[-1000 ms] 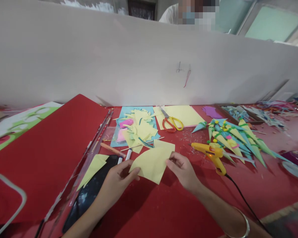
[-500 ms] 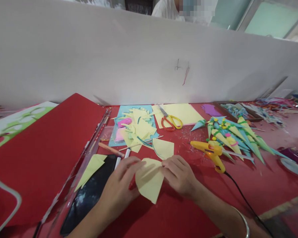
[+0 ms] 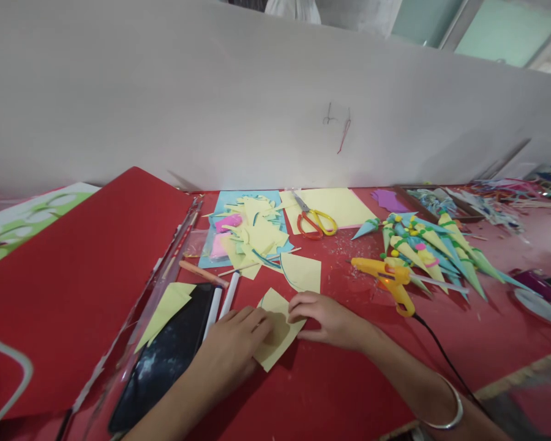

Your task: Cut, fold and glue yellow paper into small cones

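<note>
Turned the yellow sheet [image 3: 282,337] since the earlier frame, its lower corner now swung leftward. Pinching its right edge, as far as can be seen, between the bent fingers of the right hand [image 3: 324,320]. Curling the left hand [image 3: 241,340] over its left side, fingers close together, thumb hidden; cannot tell whether gripping or only pressing. Holding it above the red tabletop [image 3: 330,386], nearer than the cut yellow piece [image 3: 307,274], between the white markers [image 3: 229,295] and the yellow glue gun [image 3: 392,280].
</note>
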`<state>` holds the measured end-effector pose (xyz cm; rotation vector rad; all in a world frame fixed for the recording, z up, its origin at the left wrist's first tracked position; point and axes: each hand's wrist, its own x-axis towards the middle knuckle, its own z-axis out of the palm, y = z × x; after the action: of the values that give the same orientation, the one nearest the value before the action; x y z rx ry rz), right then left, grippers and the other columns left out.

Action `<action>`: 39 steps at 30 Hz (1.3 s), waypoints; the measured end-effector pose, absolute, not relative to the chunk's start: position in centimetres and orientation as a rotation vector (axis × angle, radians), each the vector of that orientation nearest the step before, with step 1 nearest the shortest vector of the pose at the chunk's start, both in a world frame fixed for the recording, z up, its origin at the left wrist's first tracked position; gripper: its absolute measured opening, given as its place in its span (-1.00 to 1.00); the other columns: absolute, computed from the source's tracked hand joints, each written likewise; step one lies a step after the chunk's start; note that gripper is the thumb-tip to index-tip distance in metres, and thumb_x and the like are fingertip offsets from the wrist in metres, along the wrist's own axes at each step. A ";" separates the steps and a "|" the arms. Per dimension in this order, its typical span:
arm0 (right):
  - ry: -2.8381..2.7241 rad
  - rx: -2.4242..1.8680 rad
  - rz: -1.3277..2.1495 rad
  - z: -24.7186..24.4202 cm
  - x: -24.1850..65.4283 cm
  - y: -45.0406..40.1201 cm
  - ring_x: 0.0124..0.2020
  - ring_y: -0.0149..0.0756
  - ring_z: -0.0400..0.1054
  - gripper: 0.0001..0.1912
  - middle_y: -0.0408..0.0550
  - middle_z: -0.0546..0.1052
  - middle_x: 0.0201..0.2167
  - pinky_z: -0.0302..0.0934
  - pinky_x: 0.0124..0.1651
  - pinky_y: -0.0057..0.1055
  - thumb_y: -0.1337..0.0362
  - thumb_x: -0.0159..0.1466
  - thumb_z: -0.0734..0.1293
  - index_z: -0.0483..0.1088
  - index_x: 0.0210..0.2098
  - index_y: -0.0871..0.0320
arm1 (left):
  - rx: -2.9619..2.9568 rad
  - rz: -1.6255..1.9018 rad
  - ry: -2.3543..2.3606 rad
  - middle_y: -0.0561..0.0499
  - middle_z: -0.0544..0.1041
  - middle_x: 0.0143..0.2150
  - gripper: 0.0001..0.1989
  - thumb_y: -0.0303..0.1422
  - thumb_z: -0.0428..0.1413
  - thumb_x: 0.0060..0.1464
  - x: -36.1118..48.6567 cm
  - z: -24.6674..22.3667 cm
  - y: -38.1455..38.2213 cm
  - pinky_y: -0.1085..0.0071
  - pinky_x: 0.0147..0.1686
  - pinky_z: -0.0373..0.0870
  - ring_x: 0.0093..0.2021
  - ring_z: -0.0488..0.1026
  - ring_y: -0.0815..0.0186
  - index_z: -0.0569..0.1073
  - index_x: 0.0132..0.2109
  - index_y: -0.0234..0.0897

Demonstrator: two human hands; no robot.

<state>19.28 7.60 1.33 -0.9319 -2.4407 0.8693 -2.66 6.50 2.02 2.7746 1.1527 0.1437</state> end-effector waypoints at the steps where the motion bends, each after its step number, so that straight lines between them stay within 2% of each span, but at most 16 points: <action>1: -2.407 -0.923 0.909 1.1 19.5 7.7 -0.13 -0.38 0.28 -0.89 -0.03 0.40 -0.19 0.17 -0.08 -0.47 0.31 0.20 0.28 0.37 -0.28 0.19 | 2.771 0.144 1.155 -0.02 0.48 -0.22 -0.65 -0.63 -0.02 -0.11 -2.6 2.0 6.4 0.36 -0.25 0.33 -0.21 0.42 0.25 0.39 -0.16 -0.22; 5: -2.367 -0.931 0.945 0.4 19.9 7.9 -0.10 -0.34 0.29 -0.91 0.01 0.42 -0.17 0.17 -0.06 -0.44 0.30 0.16 0.32 0.40 -0.35 0.20 | 2.784 0.190 1.140 0.00 0.46 -0.28 -0.73 -0.60 -0.04 -0.01 -2.5 1.8 6.3 0.39 -0.25 0.32 -0.25 0.42 0.29 0.39 -0.20 -0.20; 9: -2.385 -0.946 0.911 0.5 19.9 8.0 -0.12 -0.33 0.28 -0.92 0.01 0.41 -0.18 0.17 -0.07 -0.43 0.30 0.15 0.34 0.39 -0.41 0.19 | 2.770 0.269 1.155 0.01 0.47 -0.29 -0.79 -0.55 -0.02 0.02 -2.6 1.8 6.2 0.39 -0.27 0.33 -0.27 0.42 0.29 0.40 -0.22 -0.20; 21: -2.334 -1.032 0.907 1.0 20.1 7.9 -0.17 -0.36 0.24 -0.97 -0.05 0.34 -0.26 0.14 -0.09 -0.45 0.40 0.16 0.31 0.40 -0.39 0.18 | 2.767 0.329 1.237 0.08 0.53 -0.28 -0.87 -0.42 0.10 0.02 -2.2 1.4 6.3 0.35 -0.36 0.37 -0.31 0.47 0.26 0.46 -0.25 -0.13; 30: -2.292 -1.048 0.952 1.1 20.1 8.1 -0.20 -0.36 0.25 -0.96 -0.06 0.36 -0.28 0.15 -0.12 -0.44 0.40 0.17 0.30 0.40 -0.38 0.18 | 2.705 0.398 1.266 0.07 0.55 -0.29 -0.79 -0.38 -0.05 0.14 -2.2 1.1 6.5 0.43 -0.31 0.36 -0.29 0.47 0.32 0.47 -0.17 -0.10; 35: -2.235 -1.091 0.994 1.0 20.0 8.0 -0.21 -0.36 0.25 -0.96 -0.07 0.33 -0.28 0.16 -0.12 -0.44 0.38 0.17 0.30 0.40 -0.40 0.17 | 2.736 0.337 1.284 0.09 0.56 -0.27 -0.80 -0.38 -0.03 0.14 -2.2 1.3 6.6 0.38 -0.33 0.35 -0.31 0.48 0.27 0.47 -0.17 -0.10; 39: -2.206 -1.150 1.013 0.9 20.0 8.0 -0.22 -0.38 0.24 -0.97 -0.09 0.30 -0.29 0.16 -0.14 -0.46 0.41 0.15 0.31 0.38 -0.41 0.18 | 2.787 0.398 1.270 0.10 0.57 -0.33 -0.79 -0.38 -0.04 0.15 -2.3 1.3 6.6 0.40 -0.38 0.33 -0.36 0.49 0.29 0.49 -0.24 -0.12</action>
<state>20.03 8.04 0.93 -1.1496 -2.2060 1.0130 -2.26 6.60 1.30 2.7874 1.2699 0.3979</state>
